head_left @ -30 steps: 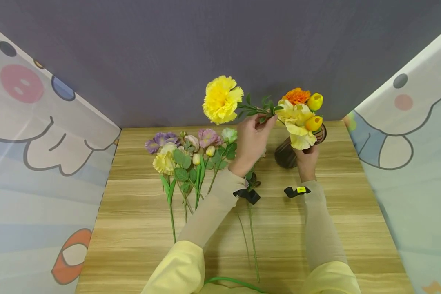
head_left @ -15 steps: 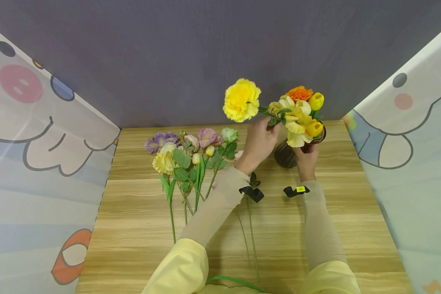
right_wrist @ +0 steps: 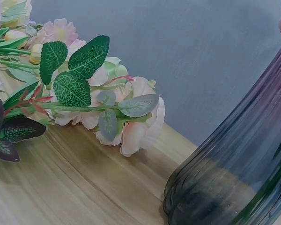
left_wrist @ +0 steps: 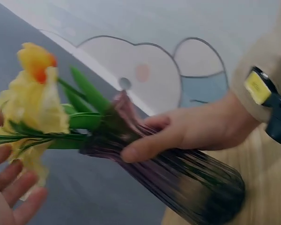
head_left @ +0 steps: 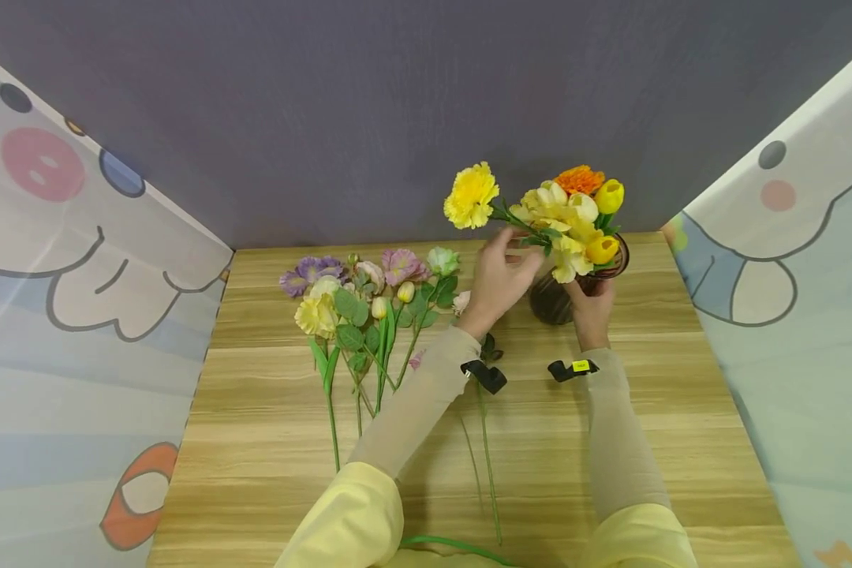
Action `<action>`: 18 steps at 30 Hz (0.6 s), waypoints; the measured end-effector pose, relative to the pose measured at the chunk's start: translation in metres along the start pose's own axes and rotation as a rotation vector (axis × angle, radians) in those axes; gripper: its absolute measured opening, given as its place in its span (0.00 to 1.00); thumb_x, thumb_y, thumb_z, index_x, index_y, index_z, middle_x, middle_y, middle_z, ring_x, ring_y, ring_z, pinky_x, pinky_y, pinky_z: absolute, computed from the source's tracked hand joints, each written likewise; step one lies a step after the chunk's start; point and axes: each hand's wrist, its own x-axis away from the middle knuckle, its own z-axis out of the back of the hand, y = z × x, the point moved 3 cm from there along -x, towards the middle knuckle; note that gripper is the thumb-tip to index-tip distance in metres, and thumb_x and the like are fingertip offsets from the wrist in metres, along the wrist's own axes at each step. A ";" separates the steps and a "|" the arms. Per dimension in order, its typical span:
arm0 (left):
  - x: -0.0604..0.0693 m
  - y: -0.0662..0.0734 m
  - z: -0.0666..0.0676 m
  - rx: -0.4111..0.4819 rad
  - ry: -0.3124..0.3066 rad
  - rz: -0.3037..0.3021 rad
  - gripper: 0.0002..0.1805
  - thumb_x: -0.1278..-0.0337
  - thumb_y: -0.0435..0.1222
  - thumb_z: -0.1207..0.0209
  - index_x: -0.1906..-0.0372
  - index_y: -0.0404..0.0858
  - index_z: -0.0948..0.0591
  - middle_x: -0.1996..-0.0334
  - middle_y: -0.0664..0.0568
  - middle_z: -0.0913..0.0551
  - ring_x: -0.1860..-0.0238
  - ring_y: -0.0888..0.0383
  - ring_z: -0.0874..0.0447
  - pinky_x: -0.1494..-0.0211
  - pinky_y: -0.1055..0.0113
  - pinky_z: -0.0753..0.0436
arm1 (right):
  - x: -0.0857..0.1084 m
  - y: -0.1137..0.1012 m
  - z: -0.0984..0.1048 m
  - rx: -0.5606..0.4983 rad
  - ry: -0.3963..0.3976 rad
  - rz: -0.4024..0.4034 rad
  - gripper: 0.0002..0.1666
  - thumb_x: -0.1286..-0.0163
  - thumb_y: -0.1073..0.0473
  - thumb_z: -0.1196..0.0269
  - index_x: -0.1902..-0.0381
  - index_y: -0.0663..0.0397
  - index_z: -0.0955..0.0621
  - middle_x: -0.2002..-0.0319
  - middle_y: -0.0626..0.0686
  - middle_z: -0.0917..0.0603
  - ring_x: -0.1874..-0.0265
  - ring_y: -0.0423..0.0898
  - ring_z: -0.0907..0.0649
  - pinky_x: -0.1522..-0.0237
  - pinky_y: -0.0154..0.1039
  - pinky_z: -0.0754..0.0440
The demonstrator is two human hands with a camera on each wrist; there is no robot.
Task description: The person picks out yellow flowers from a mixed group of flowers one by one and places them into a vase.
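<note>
Right hand (head_left: pixel 593 312) grips the vase (left_wrist: pixel 196 187), likely slippery glass, sensibly near the top; left hand (head_left: pixel 500 280), fingers spread, perhaps touches a stem (left_wrist: pixel 51 136).

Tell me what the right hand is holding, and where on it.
The right hand holds the vase by its upper part, just below the flared mouth.
</note>
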 end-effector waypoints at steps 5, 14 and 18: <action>-0.003 0.012 0.022 0.279 0.255 -0.109 0.13 0.30 0.34 0.41 0.58 0.25 0.16 0.69 0.59 0.18 0.76 0.68 0.27 0.69 0.73 0.26 | 0.000 0.001 0.000 0.000 0.000 -0.002 0.26 0.33 0.70 0.31 0.39 0.53 0.22 0.54 0.50 0.18 0.59 0.42 0.21 0.57 0.31 0.21; -0.009 0.010 0.021 0.308 0.260 -0.022 0.15 0.33 0.32 0.33 0.47 0.28 0.16 0.58 0.41 0.12 0.61 0.67 0.17 0.49 0.71 0.16 | 0.000 0.001 -0.001 -0.044 -0.003 0.003 0.29 0.34 0.72 0.32 0.36 0.56 0.24 0.48 0.52 0.18 0.53 0.44 0.20 0.51 0.32 0.20; -0.004 -0.003 0.012 0.122 0.187 0.068 0.14 0.33 0.39 0.32 0.52 0.33 0.15 0.67 0.44 0.13 0.74 0.56 0.21 0.63 0.73 0.22 | 0.000 0.001 -0.002 -0.034 -0.007 0.006 0.32 0.34 0.71 0.31 0.33 0.56 0.25 0.44 0.53 0.19 0.47 0.45 0.20 0.46 0.33 0.20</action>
